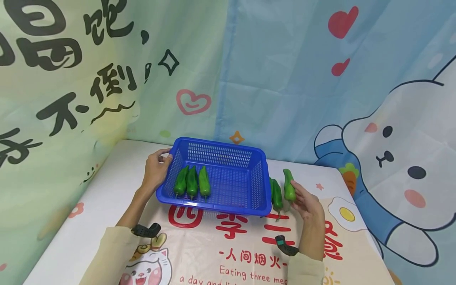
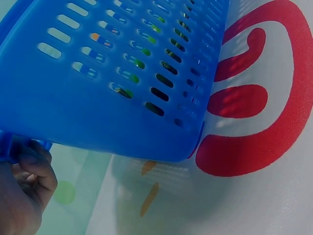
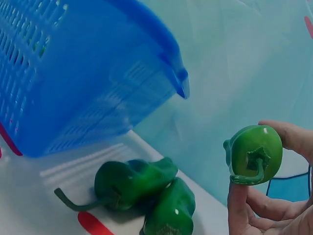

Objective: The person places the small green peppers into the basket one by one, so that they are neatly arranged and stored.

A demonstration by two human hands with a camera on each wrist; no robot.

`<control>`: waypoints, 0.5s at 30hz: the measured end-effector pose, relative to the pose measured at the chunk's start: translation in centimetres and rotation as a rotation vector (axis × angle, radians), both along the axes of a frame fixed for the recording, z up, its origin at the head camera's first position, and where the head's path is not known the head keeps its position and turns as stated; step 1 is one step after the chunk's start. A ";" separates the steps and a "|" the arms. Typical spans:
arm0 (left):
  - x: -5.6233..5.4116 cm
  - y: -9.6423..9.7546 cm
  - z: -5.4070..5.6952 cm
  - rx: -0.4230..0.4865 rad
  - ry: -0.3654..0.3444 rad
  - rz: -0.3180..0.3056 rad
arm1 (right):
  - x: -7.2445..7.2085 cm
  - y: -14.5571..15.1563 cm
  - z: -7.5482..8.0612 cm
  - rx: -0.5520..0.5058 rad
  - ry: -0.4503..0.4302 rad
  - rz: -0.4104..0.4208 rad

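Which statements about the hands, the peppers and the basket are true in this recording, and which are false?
1. The right hand holds a green pepper. True.
2. The held pepper is touching the basket. False: it is apart from the blue basket, to the right of it.
3. The left hand holds the basket at its left end. True.
4. Five peppers lie in the basket. False: three peppers lie there, side by side.
5. Two peppers show on the table beside the basket's right end. True.
6. The basket is upside down. False: its open side faces up.
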State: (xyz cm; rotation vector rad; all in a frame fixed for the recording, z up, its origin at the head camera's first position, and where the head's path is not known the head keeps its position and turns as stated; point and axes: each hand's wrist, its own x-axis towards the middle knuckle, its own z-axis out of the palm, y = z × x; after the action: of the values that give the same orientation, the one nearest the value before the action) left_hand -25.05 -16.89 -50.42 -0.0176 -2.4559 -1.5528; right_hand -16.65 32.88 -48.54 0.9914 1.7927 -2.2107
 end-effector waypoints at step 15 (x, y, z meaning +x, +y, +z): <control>0.1 0.1 0.0 -0.006 0.006 0.003 | -0.6 -1.8 1.2 0.041 0.002 0.008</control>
State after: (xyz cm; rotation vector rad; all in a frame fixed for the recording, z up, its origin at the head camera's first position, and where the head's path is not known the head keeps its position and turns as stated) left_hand -24.96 -16.79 -50.40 -0.0197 -2.4548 -1.5424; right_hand -17.27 31.10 -47.34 0.9889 1.8463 -2.1792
